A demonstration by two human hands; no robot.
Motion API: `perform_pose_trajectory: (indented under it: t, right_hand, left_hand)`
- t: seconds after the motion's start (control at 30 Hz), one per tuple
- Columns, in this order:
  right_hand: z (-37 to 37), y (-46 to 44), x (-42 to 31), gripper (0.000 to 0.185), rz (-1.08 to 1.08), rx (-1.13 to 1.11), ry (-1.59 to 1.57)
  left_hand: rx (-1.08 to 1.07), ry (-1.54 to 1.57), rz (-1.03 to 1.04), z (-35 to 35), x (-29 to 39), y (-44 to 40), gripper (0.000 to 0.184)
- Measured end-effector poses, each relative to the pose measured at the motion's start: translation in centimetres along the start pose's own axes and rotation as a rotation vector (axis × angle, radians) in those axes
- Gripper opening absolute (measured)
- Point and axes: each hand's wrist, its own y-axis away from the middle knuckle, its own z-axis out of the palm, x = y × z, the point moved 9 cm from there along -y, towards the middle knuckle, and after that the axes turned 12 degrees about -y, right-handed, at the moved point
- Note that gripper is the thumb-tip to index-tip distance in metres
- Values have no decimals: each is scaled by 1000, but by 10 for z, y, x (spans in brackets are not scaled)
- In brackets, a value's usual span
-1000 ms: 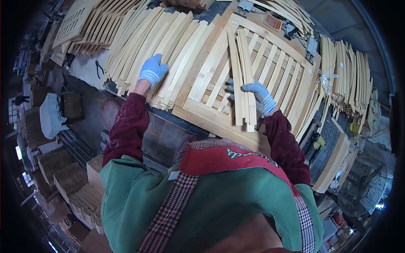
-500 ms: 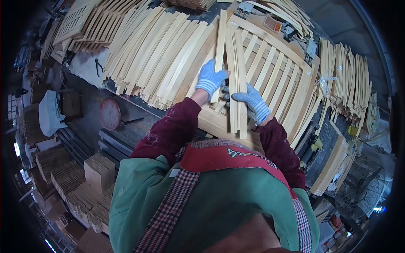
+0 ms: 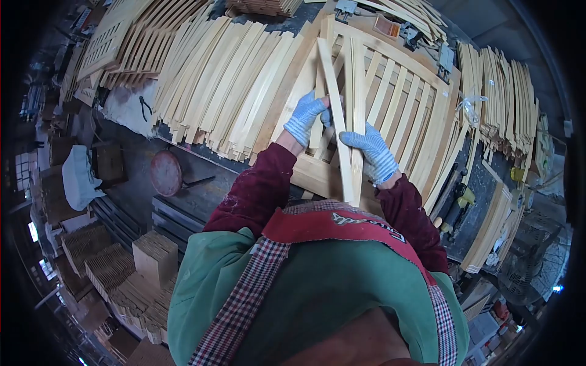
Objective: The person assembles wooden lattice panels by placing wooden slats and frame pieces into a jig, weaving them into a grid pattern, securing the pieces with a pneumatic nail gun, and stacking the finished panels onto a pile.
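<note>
Both hands wear blue-and-white striped gloves. My left hand (image 3: 307, 120) is closed around a pale wooden slat (image 3: 317, 129), its fingertips partly hidden behind a second, tilted slat (image 3: 336, 122). That tilted slat crosses in front, its top end leaning left and its lower end near my apron. My right hand (image 3: 373, 154) grips the slats from the right, thumb on the tilted slat and fingers hidden behind. More slats (image 3: 355, 79) stand upright in the right hand's hold. Beneath both hands lies a slatted wooden frame (image 3: 400, 100).
A wide row of loose slats (image 3: 213, 85) covers the bench to the left, with stacked slatted panels (image 3: 125, 46) beyond. More slats (image 3: 503, 100) lie at the right, near clamps (image 3: 447, 60). Pliers (image 3: 145, 108) rest on white cloth. A round red-brown disc (image 3: 166, 172) is lower left.
One slat in the right hand's bundle has swung its top end leftward, away from the others. The left hand's slat has dropped behind it. Both hands remain close together above the frame.
</note>
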Motion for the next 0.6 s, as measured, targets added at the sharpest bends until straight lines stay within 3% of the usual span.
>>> perform_pose_trajectory:
  t: [0.13,0.47,0.57,0.6]
  right_hand:
    - [-19,4,-15,55,-88,208,191]
    - [-44,1,-14,58,-36,224,247]
    - [-50,4,-27,64,1,207,382]
    - [-59,0,-34,55,-38,155,462]
  left_hand:
    - [41,89,17,-4,6,-4,30]
    - [202,-129,49,-7,32,-1,38]
    - [285,-164,-21,-2,36,6,30]
    - [348,-136,-12,-1,34,10,27]
